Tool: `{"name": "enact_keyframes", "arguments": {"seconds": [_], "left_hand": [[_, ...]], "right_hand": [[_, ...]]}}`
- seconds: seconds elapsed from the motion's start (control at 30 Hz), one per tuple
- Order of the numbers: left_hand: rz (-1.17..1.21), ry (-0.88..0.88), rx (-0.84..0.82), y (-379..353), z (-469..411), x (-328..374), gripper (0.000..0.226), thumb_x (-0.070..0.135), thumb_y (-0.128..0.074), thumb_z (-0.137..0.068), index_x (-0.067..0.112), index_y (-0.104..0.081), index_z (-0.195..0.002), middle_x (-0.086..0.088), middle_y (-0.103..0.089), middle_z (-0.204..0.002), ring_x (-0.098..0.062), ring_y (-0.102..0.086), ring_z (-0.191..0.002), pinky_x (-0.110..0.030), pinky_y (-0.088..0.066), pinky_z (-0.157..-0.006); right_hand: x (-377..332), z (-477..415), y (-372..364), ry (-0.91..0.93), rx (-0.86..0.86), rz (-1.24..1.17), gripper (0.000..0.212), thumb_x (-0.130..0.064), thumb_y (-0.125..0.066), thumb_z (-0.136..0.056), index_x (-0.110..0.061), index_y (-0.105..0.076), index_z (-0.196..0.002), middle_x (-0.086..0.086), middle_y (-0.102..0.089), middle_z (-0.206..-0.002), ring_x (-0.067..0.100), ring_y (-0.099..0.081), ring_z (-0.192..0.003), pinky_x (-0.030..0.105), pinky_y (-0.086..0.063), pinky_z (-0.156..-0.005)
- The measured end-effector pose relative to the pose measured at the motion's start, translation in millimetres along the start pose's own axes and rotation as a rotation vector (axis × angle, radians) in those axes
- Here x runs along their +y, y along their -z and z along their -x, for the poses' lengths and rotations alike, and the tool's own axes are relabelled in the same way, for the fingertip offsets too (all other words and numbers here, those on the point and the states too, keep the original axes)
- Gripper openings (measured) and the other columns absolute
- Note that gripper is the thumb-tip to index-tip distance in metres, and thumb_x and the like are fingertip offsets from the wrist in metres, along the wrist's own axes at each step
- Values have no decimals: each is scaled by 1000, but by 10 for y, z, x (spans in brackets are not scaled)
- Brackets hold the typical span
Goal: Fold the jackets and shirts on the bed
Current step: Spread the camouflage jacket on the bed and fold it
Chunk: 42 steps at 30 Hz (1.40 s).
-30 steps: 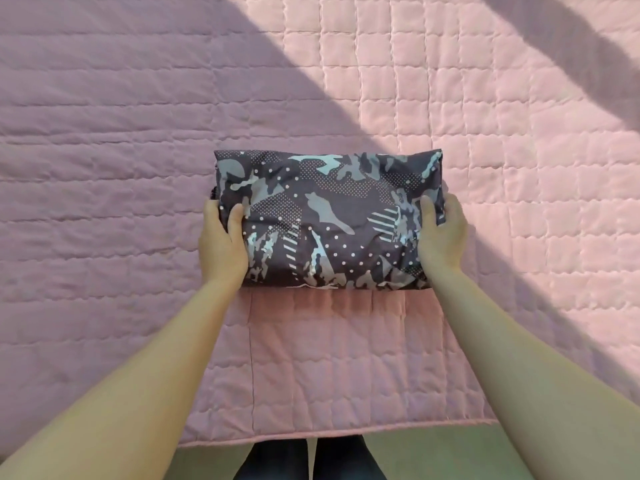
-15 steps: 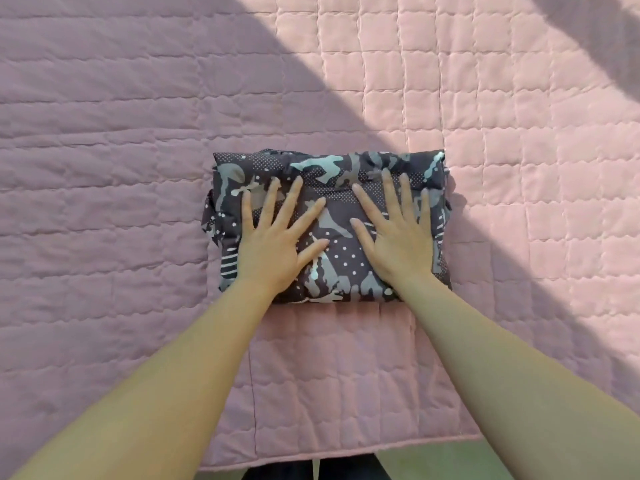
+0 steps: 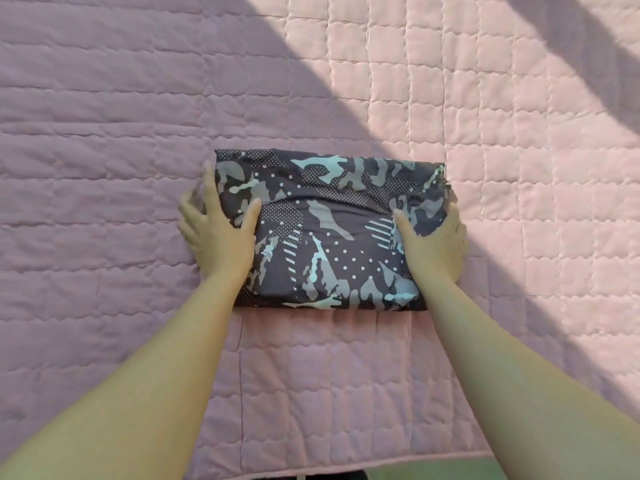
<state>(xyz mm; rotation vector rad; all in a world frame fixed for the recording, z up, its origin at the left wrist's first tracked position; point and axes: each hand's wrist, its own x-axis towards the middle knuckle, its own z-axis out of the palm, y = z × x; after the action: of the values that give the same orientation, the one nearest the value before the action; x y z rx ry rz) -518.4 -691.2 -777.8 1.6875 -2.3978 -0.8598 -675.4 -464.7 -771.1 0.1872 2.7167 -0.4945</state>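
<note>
Head view looks straight down on the jacket [image 3: 329,233], dark with a grey and pale-blue camouflage print and white dots. It is folded into a plump rectangular bundle that lies flat near the middle of the bed [image 3: 519,306], on its pink quilt [image 3: 104,133], long side across the picture. The left hand [image 3: 216,233] clasps the bundle's left end: the thumb lies on the top face, the index finger runs straight along the left edge, and the other fingers fan out beside it over the quilt (whether any tip reaches under the fabric cannot be told). The right hand [image 3: 433,247] takes the right end in a closer grip, thumb pressed on top with the fabric puckered round it, fingers curled round the side and mostly hidden. Each grip is set wide, thumb well apart from fingers, with an end of the bundle between them. Both forearms are bare and reach in from the lower corners, converging on the bundle. A broad band of sunlight crosses the quilt's right part, while the jacket sits mostly in shade. At the bottom edge a strip of green floor [image 3: 433,471] shows past the quilt's hem.
</note>
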Motion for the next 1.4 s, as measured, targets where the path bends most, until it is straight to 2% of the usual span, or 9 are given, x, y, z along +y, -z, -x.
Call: {"name": "enact_keyframes", "arguments": {"seconds": [0.17, 0.37, 0.5, 0.6, 0.73, 0.9, 1.23, 1.33, 1.4], "left_hand": [[267, 393, -181, 60, -63, 44, 78, 66, -54, -83, 14, -37, -139, -11, -47, -138, -34, -48, -124, -46, -40, -103], [517, 331, -244, 301, 2, -56, 53, 55, -46, -95, 9, -61, -116, -9, -65, -115, -29, -59, -109, -43, -47, -96], [571, 361, -98, 593, 269, -267, 48, 53, -44, -96, 11, -61, -113, -1, -62, -105, -21, -57, -100, -33, -45, -87], [639, 428, 13, 873, 557, -565, 51, 54, -45, -95, 11, -60, -117, -1, -64, -111, -21, -58, -106, -35, -46, -93], [709, 538, 162, 1295, 1013, -1060, 56, 57, -43, -95, 11, -58, -124, -3, -64, -120, -22, -58, -111, -41, -45, -100], [778, 678, 361, 1931, 1616, -1682, 52, 53, -42, -97, 16, -52, -131, 9, -55, -118, -12, -51, -109, -30, -40, -94], [895, 958, 668, 2784, 2735, -3327, 43, 49, -44, -97, 15, -56, -119, 1, -60, -120, -17, -56, -108, -33, -44, -93], [925, 1049, 712, 2905, 3047, -4005, 43, 52, -45, -95, 16, -58, -116, 0, -63, -115, -18, -59, -105, -38, -48, -93], [976, 1131, 731, 2983, 3298, -4562, 50, 56, -45, -93, 18, -57, -124, -1, -64, -118, -20, -60, -107, -43, -49, -96]], "right_hand": [[-14, -98, 115, -198, -199, -526, 96, -67, -72, -64, -37, -32, -146, -7, -56, -133, 17, -56, -118, 41, -45, -104], [-120, 104, 290, -22, -156, -515, 57, -48, -56, -92, -16, -45, -138, -6, -54, -120, 16, -51, -112, 39, -42, -105], [-286, 430, 291, 80, -176, -512, 68, -64, -54, -85, -23, -47, -139, -8, -55, -134, 14, -51, -123, 39, -40, -108], [-483, 690, 285, 201, -232, -502, 53, -50, -52, -94, -21, -48, -138, -7, -57, -129, 12, -53, -118, 29, -41, -100], [-816, 1179, 245, 343, -342, -436, 50, -53, -51, -93, -24, -51, -133, -4, -60, -126, 13, -55, -113, 35, -43, -101], [-1179, 2021, 59, 508, -488, -365, 47, -54, -51, -92, -24, -56, -129, -7, -66, -117, 12, -61, -107, 40, -49, -97], [-1617, 4104, -703, 788, -733, -203, 35, -40, -55, -95, -20, -60, -124, -4, -68, -114, 12, -64, -106, 35, -51, -94], [-1625, 4790, -1107, 859, -788, -124, 30, -38, -54, -97, -20, -61, -119, -7, -67, -109, 3, -64, -94, 23, -52, -89], [-1605, 5314, -1483, 896, -821, -71, 29, -39, -53, -96, -23, -61, -119, -6, -67, -110, 9, -63, -100, 30, -51, -92]]}}
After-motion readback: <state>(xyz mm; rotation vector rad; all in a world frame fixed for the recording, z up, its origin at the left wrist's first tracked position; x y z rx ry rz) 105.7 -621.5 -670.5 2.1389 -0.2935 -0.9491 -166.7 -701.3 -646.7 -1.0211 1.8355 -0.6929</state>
